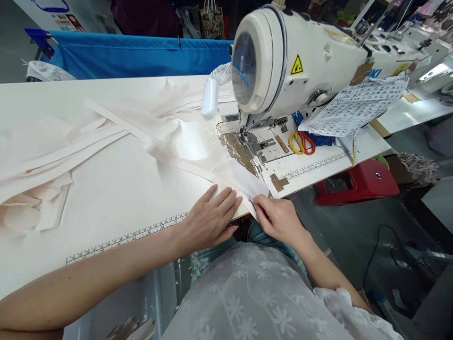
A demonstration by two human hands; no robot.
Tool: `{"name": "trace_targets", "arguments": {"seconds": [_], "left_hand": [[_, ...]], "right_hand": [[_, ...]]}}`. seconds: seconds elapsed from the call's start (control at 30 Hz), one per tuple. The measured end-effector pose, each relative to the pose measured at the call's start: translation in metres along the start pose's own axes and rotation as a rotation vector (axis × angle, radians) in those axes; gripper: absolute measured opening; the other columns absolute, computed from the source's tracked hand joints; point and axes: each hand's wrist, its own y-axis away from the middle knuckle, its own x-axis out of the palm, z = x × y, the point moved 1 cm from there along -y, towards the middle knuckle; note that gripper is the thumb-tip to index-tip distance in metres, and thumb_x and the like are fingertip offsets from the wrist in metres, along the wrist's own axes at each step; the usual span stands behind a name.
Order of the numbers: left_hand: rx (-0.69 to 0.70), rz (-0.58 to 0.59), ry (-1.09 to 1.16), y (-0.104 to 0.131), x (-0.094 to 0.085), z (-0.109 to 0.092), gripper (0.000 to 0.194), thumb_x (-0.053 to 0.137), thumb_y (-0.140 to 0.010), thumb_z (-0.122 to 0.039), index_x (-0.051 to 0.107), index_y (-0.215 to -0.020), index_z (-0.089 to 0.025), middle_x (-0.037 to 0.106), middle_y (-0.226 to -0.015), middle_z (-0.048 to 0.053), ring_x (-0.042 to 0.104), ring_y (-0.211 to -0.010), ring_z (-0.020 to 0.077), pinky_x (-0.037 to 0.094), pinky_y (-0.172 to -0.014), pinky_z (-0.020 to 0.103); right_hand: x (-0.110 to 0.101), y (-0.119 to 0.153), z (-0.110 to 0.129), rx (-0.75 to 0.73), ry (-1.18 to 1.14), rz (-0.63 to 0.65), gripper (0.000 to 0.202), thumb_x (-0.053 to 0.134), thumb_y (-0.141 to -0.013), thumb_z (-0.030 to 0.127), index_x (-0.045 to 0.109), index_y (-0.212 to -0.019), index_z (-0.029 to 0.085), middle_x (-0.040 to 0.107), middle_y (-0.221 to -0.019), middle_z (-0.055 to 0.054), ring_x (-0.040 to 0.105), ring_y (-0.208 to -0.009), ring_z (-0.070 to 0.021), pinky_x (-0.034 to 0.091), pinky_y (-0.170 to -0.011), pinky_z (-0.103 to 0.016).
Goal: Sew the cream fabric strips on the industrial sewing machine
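I have the pale cloth strip (184, 166) laid slantwise over the counter (106, 203), its near end at the front edge, below the sewing machine (307, 61). My left hand (212, 217) presses flat on it, fingers side by side, thumb apart, gripping nothing. My right grip (278, 218) is closed, finger and thumb pinched on a small metal tool (251, 201) at the cloth's edge; most of that tool is hidden from me.

I'd judge this piece to be mid-handling: it is spread and held down, but lies apart from the needle, and I can make out no stitches. More cloth pieces (67, 156) lie loose to the left; whether they are finished or waiting, I cannot tell.

The fabric looks thin, smooth and limp, in long narrow bands with soft folds. The counter is slick white, the machine rounded and glossy, the scissors (302, 142) loop-handled in yellow and red.
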Motion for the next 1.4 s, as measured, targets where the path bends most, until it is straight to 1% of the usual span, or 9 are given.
{"name": "trace_targets", "arguments": {"seconds": [0.1,0.2,0.33,0.57,0.73,0.87,1.0,1.13,1.4], "left_hand": [[0.003,-0.019,0.030,0.000,0.003,-0.002,0.050,0.042,-0.099,-0.035,0.052,-0.134,-0.001,0.057,-0.135,0.019,0.050,-0.128,0.0329,0.038,-0.108,0.049],[0.023,-0.030,0.048,0.000,0.006,-0.004,0.052,0.043,-0.099,-0.035,0.051,-0.134,0.002,0.057,-0.135,0.020,0.049,-0.129,0.0323,0.036,-0.110,0.047],[0.042,-0.033,0.032,0.000,0.008,-0.006,0.051,0.044,-0.098,-0.036,0.051,-0.137,-0.003,0.058,-0.134,0.019,0.051,-0.127,0.0339,0.039,-0.106,0.049],[0.043,-0.016,-0.010,-0.002,0.006,-0.009,0.049,0.043,-0.098,-0.037,0.052,-0.136,-0.007,0.059,-0.132,0.019,0.052,-0.126,0.0341,0.041,-0.104,0.051],[0.039,-0.007,-0.035,-0.003,0.004,-0.010,0.049,0.043,-0.098,-0.038,0.052,-0.137,-0.008,0.060,-0.131,0.019,0.053,-0.125,0.0344,0.043,-0.101,0.051],[0.028,0.004,-0.042,-0.003,0.003,-0.009,0.050,0.042,-0.100,-0.041,0.051,-0.138,-0.008,0.060,-0.131,0.018,0.052,-0.125,0.0338,0.042,-0.102,0.051],[-0.036,0.002,-0.076,-0.004,0.003,0.001,0.051,0.039,-0.102,-0.041,0.052,-0.137,-0.007,0.056,-0.136,0.020,0.048,-0.130,0.0351,0.038,-0.106,0.054],[-0.045,-0.009,-0.041,-0.006,0.004,0.009,0.053,0.038,-0.102,-0.040,0.054,-0.133,-0.001,0.054,-0.138,0.021,0.046,-0.132,0.0330,0.035,-0.112,0.049],[-0.016,0.028,-0.009,-0.003,0.008,0.007,0.057,0.044,-0.099,-0.045,0.050,-0.140,-0.006,0.053,-0.139,0.021,0.045,-0.133,0.0358,0.034,-0.110,0.052]], "right_hand": [[-0.001,0.008,-0.006,0.081,-0.113,-0.052,0.021,0.039,-0.098,0.025,0.059,-0.095,0.020,0.063,-0.061,0.002,0.052,-0.047,-0.0126,0.029,-0.052,-0.025],[0.002,0.006,-0.007,0.129,-0.149,-0.116,0.023,0.038,-0.099,0.028,0.059,-0.099,0.019,0.066,-0.065,0.001,0.057,-0.050,-0.0136,0.032,-0.054,-0.024],[0.008,-0.003,-0.003,0.089,-0.103,-0.101,0.023,0.037,-0.099,0.027,0.059,-0.099,0.020,0.070,-0.072,-0.001,0.064,-0.061,-0.0159,0.034,-0.057,-0.025],[0.010,-0.008,0.001,0.041,-0.041,-0.094,0.021,0.039,-0.099,0.023,0.060,-0.098,0.018,0.069,-0.070,-0.001,0.062,-0.060,-0.0149,0.030,-0.057,-0.025],[0.002,0.005,-0.001,-0.024,0.019,-0.055,0.022,0.039,-0.098,0.020,0.060,-0.090,0.018,0.065,-0.063,0.000,0.057,-0.055,-0.0138,0.026,-0.055,-0.025],[-0.003,0.012,-0.005,-0.007,0.012,-0.051,0.021,0.040,-0.098,0.021,0.059,-0.089,0.018,0.063,-0.060,0.002,0.054,-0.051,-0.0125,0.025,-0.054,-0.025],[0.001,-0.007,-0.004,0.026,0.078,-0.031,0.022,0.039,-0.099,0.023,0.060,-0.094,0.018,0.068,-0.069,-0.001,0.060,-0.057,-0.0149,0.024,-0.054,-0.026],[0.005,-0.027,-0.002,0.031,0.111,-0.001,0.022,0.039,-0.098,0.023,0.060,-0.098,0.018,0.070,-0.071,-0.002,0.063,-0.061,-0.0170,0.025,-0.055,-0.027],[0.011,-0.027,-0.005,0.087,-0.044,-0.110,0.022,0.038,-0.100,0.026,0.059,-0.098,0.020,0.070,-0.072,-0.001,0.065,-0.066,-0.0164,0.032,-0.059,-0.024]]}}
